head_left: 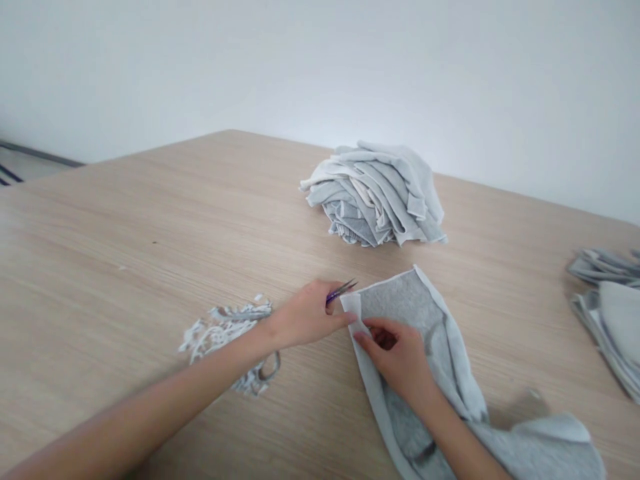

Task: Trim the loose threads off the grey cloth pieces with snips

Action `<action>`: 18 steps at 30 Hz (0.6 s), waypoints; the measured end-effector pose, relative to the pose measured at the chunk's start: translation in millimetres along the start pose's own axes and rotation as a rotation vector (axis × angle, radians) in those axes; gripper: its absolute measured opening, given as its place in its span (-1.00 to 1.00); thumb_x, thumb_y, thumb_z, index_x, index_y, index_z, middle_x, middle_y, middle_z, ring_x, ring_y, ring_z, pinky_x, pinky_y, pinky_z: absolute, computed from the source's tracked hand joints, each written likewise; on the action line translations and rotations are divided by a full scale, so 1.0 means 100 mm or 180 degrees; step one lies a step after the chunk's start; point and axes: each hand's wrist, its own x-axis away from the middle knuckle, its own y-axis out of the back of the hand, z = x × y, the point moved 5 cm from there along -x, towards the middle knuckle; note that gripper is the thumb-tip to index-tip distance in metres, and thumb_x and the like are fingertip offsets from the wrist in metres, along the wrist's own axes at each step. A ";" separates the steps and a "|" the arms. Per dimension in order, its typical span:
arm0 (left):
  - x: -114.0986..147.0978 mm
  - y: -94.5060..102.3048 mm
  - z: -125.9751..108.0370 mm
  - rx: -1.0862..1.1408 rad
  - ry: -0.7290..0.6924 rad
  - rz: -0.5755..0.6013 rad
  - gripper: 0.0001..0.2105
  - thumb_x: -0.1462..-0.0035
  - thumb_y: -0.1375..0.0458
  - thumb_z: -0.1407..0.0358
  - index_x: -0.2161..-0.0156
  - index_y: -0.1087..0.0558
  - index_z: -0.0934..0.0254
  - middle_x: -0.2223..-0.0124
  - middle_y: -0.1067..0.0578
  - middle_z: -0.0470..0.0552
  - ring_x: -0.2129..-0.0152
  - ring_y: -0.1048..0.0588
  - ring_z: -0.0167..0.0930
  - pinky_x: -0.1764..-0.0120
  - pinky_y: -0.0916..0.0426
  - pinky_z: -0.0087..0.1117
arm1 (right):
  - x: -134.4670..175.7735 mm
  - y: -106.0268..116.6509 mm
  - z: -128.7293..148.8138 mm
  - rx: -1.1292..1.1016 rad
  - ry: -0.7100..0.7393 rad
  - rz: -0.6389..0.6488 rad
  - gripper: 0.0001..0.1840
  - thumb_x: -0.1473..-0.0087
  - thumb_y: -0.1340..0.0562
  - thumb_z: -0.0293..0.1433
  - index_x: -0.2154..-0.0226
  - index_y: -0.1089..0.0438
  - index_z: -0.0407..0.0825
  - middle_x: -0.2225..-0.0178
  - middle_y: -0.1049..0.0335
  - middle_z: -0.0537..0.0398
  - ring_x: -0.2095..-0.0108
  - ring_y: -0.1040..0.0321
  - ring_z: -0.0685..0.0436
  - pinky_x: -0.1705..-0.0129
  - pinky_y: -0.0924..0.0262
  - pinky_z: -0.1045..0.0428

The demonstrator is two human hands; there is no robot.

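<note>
A grey fabric piece [400, 300] with pale seamed edges lies across the table in front of me, its lower part bunched toward the right. My left hand [313, 313] is closed around small purple-handled thread snips [340, 291], their pointed blades sticking out past the fingers. The thumb of that hand also presses on the fabric's pale left border near its upper corner. Just below, my right hand [400, 353] pinches the same border between thumb and forefinger. The other fingers of my right hand are curled in and partly hidden.
White and grey cut scraps [225, 333] lie in a loose heap beside my left forearm. A tall pile of folded grey pieces [375, 193] rests farther back. More folded fabric [615, 320] sits at the right edge. The wooden table [125, 220] meets a pale wall.
</note>
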 end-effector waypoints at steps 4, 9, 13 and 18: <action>-0.10 -0.05 0.10 -0.0057 0.0096 0.0136 -0.71 -0.31 -0.21 0.10 0.29 -0.44 0.33 0.42 -0.39 -0.15 0.52 -0.37 -0.49 0.41 -0.35 -0.42 | -0.04 0.05 -0.05 -0.0524 -0.0107 -0.0050 -0.61 -0.04 -0.39 -0.07 0.31 -0.64 -0.07 0.48 -0.57 -0.03 0.52 -0.41 -0.11 0.47 -0.27 0.01; -0.10 -0.05 0.13 0.0061 0.0158 0.0077 -0.72 -0.33 -0.18 0.11 0.28 -0.45 0.33 0.47 -0.36 -0.17 0.56 -0.35 -0.50 0.45 -0.31 -0.44 | -0.05 0.07 -0.06 -0.0953 -0.0239 -0.0001 -0.58 0.05 -0.44 -0.01 0.35 -0.64 -0.03 0.48 -0.58 -0.04 0.53 -0.42 -0.12 0.51 -0.30 0.01; -0.05 0.03 0.09 0.0207 0.0177 -0.0158 -0.76 -0.29 -0.17 0.14 0.24 -0.52 0.30 0.54 -0.30 -0.20 0.59 -0.27 -0.50 0.50 -0.13 -0.46 | -0.04 0.09 -0.04 -0.1145 -0.0327 0.0052 -0.63 0.07 -0.46 -0.05 0.38 -0.63 -0.01 0.45 -0.61 -0.03 0.51 -0.45 -0.11 0.49 -0.34 0.01; -0.01 0.09 0.03 0.0325 0.0077 -0.0320 -0.75 -0.23 -0.18 0.13 0.23 -0.57 0.29 0.57 -0.23 -0.22 0.60 -0.21 -0.51 0.49 -0.09 -0.46 | -0.05 0.13 0.00 -0.1225 -0.0278 0.0084 -0.61 0.09 -0.47 -0.03 0.39 -0.65 -0.01 0.46 -0.62 -0.05 0.50 -0.46 -0.12 0.48 -0.35 0.01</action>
